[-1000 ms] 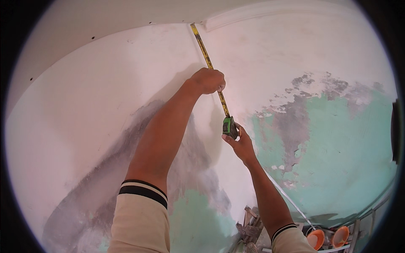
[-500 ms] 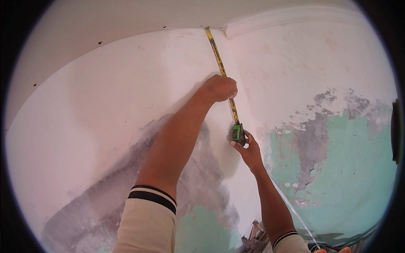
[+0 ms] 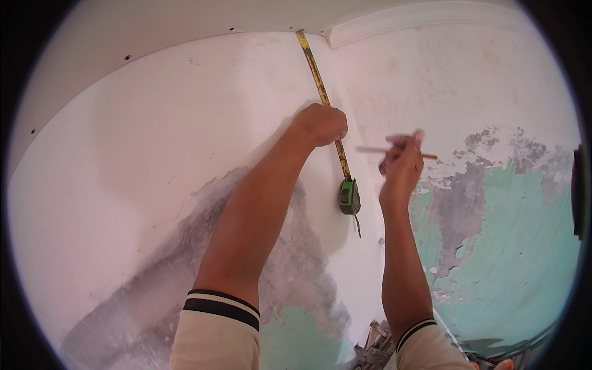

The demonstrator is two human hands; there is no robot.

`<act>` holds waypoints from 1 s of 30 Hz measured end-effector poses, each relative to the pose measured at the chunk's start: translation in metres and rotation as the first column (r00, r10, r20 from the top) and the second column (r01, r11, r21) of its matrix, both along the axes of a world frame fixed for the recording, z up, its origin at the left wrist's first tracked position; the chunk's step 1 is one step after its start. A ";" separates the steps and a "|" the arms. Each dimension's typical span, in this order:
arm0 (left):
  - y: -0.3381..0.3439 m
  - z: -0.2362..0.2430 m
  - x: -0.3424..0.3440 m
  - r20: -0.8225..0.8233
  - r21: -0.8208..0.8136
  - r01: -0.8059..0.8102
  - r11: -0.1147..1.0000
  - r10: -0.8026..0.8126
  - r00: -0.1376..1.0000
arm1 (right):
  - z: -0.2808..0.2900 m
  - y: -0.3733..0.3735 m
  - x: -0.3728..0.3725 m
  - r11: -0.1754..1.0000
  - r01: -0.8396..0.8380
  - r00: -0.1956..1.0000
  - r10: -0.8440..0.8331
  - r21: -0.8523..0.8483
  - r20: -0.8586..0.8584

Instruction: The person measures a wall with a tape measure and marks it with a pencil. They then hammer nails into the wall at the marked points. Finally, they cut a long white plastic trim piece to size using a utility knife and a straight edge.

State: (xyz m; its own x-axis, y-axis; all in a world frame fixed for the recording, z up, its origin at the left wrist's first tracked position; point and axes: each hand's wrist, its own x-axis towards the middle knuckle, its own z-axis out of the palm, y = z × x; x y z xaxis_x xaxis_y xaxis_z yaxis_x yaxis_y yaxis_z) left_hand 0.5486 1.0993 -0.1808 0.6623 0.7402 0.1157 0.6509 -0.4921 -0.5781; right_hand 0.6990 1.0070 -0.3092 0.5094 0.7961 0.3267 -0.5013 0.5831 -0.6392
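Note:
My left hand (image 3: 320, 123) is closed on the yellow tape blade (image 3: 313, 71), pressing it against the white wall (image 3: 154, 135). The blade runs from the ceiling junction down past my fist. Its green and black tape case (image 3: 349, 196) hangs below, against the wall, with a short dark strap under it. My right hand (image 3: 401, 161) is raised to the right of the blade, blurred, holding a thin pencil (image 3: 430, 156) crosswise between its fingers, apart from the case.
Overhead is a pale ceiling (image 3: 179, 21) with dark fixing holes, and white moulding (image 3: 425, 15) at the right. The right wall (image 3: 505, 234) has peeling grey and mint patches. Wooden pieces (image 3: 373, 345) and a white pole (image 3: 455, 342) are at the bottom.
My right hand has let go of the tape case and moved up and right, now holding a pencil. The case hangs from the blade. My left hand keeps its grip.

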 end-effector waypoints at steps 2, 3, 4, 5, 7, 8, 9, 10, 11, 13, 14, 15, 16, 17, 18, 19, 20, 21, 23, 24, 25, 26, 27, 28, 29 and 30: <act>0.003 -0.002 -0.001 -0.007 0.005 -0.006 1.000 0.006 1.000 | 0.026 0.021 -0.015 0.949 0.080 0.995 -0.095 0.304 0.033; 0.001 -0.001 0.002 0.019 0.005 -0.018 1.000 0.018 1.000 | 0.045 0.028 -0.021 0.943 0.040 0.998 -0.023 0.329 -0.054; -0.002 0.000 0.003 0.044 0.006 -0.032 0.999 0.032 0.999 | 0.058 0.036 -0.024 0.936 0.001 0.999 0.016 0.352 -0.044; -0.004 0.001 0.003 0.074 -0.003 -0.018 1.000 0.019 0.997 | 0.070 0.043 -0.027 0.931 -0.013 1.000 0.019 0.366 -0.012; -0.004 0.002 0.003 0.136 -0.021 0.016 1.000 -0.013 0.991 | 0.093 0.057 -0.032 0.919 -0.037 0.998 0.017 0.392 0.054; -0.004 0.002 0.000 0.146 -0.023 -0.030 0.999 0.033 0.989 | 0.102 0.061 -0.037 0.919 -0.061 0.997 0.040 0.388 0.063; -0.003 0.002 -0.001 0.157 -0.025 -0.074 0.997 0.077 0.985 | 0.111 0.064 -0.041 0.919 -0.084 0.996 0.061 0.385 0.072; -0.003 0.002 -0.001 0.168 -0.027 -0.116 0.993 0.119 0.979 | 0.118 0.066 -0.044 0.918 -0.105 0.993 0.080 0.383 0.081; -0.005 0.002 0.000 0.195 -0.045 -0.124 0.991 0.130 0.972 | 0.120 0.072 -0.046 0.913 -0.108 0.993 0.083 0.394 0.081; -0.011 0.003 0.004 0.249 -0.079 -0.134 0.988 0.150 0.957 | 0.124 0.081 -0.045 0.901 -0.110 0.993 0.084 0.419 0.080; -0.008 0.000 0.000 0.239 -0.083 -0.133 0.988 0.149 0.960 | 0.123 0.082 -0.049 0.907 -0.110 0.993 0.084 0.408 0.080; -0.005 -0.001 -0.003 0.228 -0.086 -0.131 0.988 0.148 0.962 | 0.123 0.084 -0.051 0.911 -0.109 0.993 0.084 0.397 0.079; -0.002 -0.003 -0.007 0.218 -0.089 -0.129 0.988 0.146 0.965 | 0.122 0.085 -0.054 0.916 -0.107 0.993 0.083 0.386 0.079; -0.004 -0.002 -0.007 0.222 -0.097 -0.122 0.988 0.141 0.965 | 0.123 0.086 -0.053 0.919 -0.107 0.993 0.081 0.380 0.083; -0.005 -0.001 -0.006 0.226 -0.105 -0.115 0.988 0.136 0.965 | 0.123 0.087 -0.053 0.921 -0.106 0.993 0.079 0.374 0.088; -0.007 0.001 -0.005 0.229 -0.112 -0.108 0.988 0.131 0.964 | 0.124 0.089 -0.053 0.924 -0.106 0.993 0.077 0.367 0.092; -0.007 0.001 -0.004 0.232 -0.113 -0.128 0.985 0.151 0.961 | 0.124 0.091 -0.054 0.921 -0.109 0.992 0.078 0.375 0.096; -0.007 0.001 -0.003 0.235 -0.113 -0.147 0.983 0.171 0.957 | 0.125 0.094 -0.056 0.917 -0.112 0.992 0.079 0.383 0.100; -0.009 0.002 -0.002 0.252 -0.121 -0.162 0.979 0.188 0.949 | 0.127 0.098 -0.057 0.912 -0.120 0.991 0.086 0.393 0.104; -0.010 0.003 -0.001 0.266 -0.128 -0.158 0.979 0.187 0.946 | 0.130 0.099 -0.058 0.910 -0.126 0.990 0.092 0.395 0.104; -0.010 0.005 -0.001 0.280 -0.135 -0.153 0.979 0.185 0.942 | 0.133 0.100 -0.059 0.908 -0.131 0.990 0.098 0.398 0.104; -0.007 0.003 -0.003 0.289 -0.128 -0.155 0.980 0.186 0.939 | 0.135 0.102 -0.062 0.904 -0.140 0.989 0.110 0.405 0.097; -0.003 0.002 -0.005 0.298 -0.120 -0.158 0.980 0.187 0.936 | 0.137 0.103 -0.066 0.899 -0.148 0.988 0.122 0.412 0.090; 0.000 0.000 -0.007 0.306 -0.113 -0.161 0.980 0.188 0.933 | 0.139 0.105 -0.069 0.895 -0.157 0.987 0.135 0.418 0.082; 0.001 0.000 -0.008 0.282 -0.091 -0.155 0.984 0.175 0.943 | 0.141 0.107 -0.071 0.896 -0.157 0.987 0.136 0.415 0.080; 0.001 0.000 -0.008 0.257 -0.069 -0.149 0.986 0.162 0.953 | 0.143 0.109 -0.072 0.898 -0.157 0.988 0.137 0.411 0.077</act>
State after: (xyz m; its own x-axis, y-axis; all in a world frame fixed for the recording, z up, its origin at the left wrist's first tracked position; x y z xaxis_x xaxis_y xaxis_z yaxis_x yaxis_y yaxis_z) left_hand 0.5406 1.1006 -0.1812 0.4903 0.8405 0.2307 0.8464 -0.3959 -0.3562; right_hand 0.6270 1.1164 -0.1664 0.3739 0.6481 0.6635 -0.5786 0.7221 -0.3792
